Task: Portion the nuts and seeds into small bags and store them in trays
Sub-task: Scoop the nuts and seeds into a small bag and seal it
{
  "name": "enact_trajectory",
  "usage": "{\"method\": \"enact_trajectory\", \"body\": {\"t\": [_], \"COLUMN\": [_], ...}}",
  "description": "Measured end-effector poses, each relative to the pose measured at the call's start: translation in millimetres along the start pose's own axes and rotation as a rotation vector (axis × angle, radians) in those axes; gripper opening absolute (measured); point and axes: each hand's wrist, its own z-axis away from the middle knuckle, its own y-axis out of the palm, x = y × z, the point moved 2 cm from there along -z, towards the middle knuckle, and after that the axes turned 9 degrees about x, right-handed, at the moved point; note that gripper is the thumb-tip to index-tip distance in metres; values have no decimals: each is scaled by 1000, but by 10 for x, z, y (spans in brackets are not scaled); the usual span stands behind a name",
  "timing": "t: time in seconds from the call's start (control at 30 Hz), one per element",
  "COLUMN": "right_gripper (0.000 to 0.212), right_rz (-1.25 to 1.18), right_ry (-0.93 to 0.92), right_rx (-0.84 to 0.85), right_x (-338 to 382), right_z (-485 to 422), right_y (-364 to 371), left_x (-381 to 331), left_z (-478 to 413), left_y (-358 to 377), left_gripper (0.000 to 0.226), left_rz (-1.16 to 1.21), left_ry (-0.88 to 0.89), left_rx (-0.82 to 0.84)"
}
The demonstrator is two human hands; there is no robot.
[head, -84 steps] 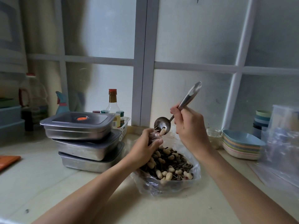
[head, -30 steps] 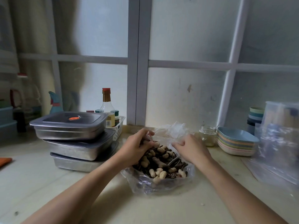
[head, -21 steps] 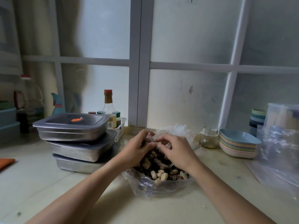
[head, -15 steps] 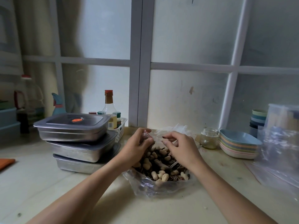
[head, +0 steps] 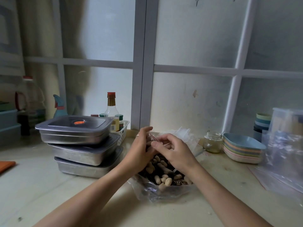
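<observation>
Head view: over the nut bag (head: pixel 164 179) on the counter, the left hand (head: pixel 141 149) grips a small bag (head: pixel 151 137) and the right hand (head: pixel 176 150) pinches its top. Sealing, I'd say. Next: press the seal fully closed, then carry it to the trays (head: pixel 73 134) on the left.

This is a home kitchen, the lived-in household sort. A pale table (head: pixel 41 185) runs along a wall of frosted window panes (head: pixel 188 38). On it stand three lidded steel trays (head: pixel 78 145) in a stack. Just behind them a white basket (head: pixel 122 134) holds a red-capped sauce bottle (head: pixel 112 110) and small capped jars (head: pixel 120 118). A large clear jug (head: pixel 31 99) and a spray bottle (head: pixel 59 107) stand further left. To the right sit a glass jar (head: pixel 212 141), stacked pastel dishes (head: pixel 242 149) and nested cups (head: pixel 262 123).
</observation>
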Motion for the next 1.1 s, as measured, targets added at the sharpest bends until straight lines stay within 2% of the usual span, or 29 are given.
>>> {"method": "enact_trajectory", "body": {"t": [0.1,0.17,0.3,0.4,0.53,0.6,0.83,0.9,1.0,1.1], "right_gripper": [16,5,18,21,19,15,11,13,17,6], "right_rz": [60,18,-13,75,183,191,180,162,156,196], "right_ry": [5,5,-37,-54,81,100,-85,-75,46,91], "right_rx": [-102,-163,-257,-240,-98,-126,-215,-194,-59,-1], "right_x": [-6,-18,2,-3,-141,-164,-49,-44,-93,-97], "right_z": [-29,-50,-46,-35,-50,-50,-35,-33,-24,-5], "right_y": [42,22,-119,-222,-246,-267,-296,-293,-257,-239], "left_x": [-4,0,-15,-4,47,45,-35,-46,-33,-20], "left_z": [0,0,14,16,17,25,6,3,3,12], "left_y": [16,28,11,17,25,24,-33,-62,-71,-55], "left_gripper": [80,89,95,82,59,47,12,9,7,4], "left_rz": [-38,-13,33,18,-52,-42,117,133,132,173], "left_ry": [31,52,17,-34,-80,-80,-67,-73,-88,-104], "left_rx": [0,12,52,81,120,126,15,-6,-28,-10]}}
